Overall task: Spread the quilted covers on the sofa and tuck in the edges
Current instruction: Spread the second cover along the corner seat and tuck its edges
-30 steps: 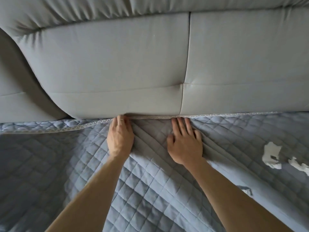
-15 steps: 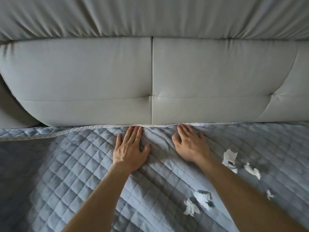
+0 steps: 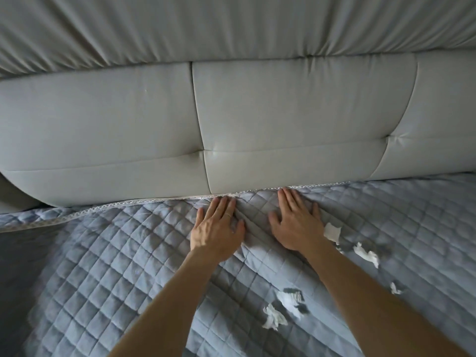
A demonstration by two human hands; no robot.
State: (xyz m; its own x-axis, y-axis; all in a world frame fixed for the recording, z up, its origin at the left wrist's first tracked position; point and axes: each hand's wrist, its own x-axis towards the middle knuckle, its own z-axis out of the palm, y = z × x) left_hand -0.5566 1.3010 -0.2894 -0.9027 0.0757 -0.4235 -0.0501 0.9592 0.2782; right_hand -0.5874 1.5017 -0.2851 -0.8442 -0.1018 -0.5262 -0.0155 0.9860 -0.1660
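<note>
Head view: left hand (image 3: 216, 233) and right hand (image 3: 296, 228) lie flat, fingers extended, gripping nothing, on the quilted cover (image 3: 128, 253). Its lace-trimmed edge (image 3: 103, 207) sits just beyond the fingertips, against the sofa backrest (image 3: 283, 119). Best: press edge down into the crevice, working sideways, flattening the ridge between hands.

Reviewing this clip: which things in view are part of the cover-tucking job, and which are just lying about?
Part of the job:
quilted cover, with its lace-trimmed edge
sofa backrest
left hand and right hand, both flat on the cover by the crease

Just lying about:
white crumpled scraps on the cover, right of the hands and nearer the camera
</note>
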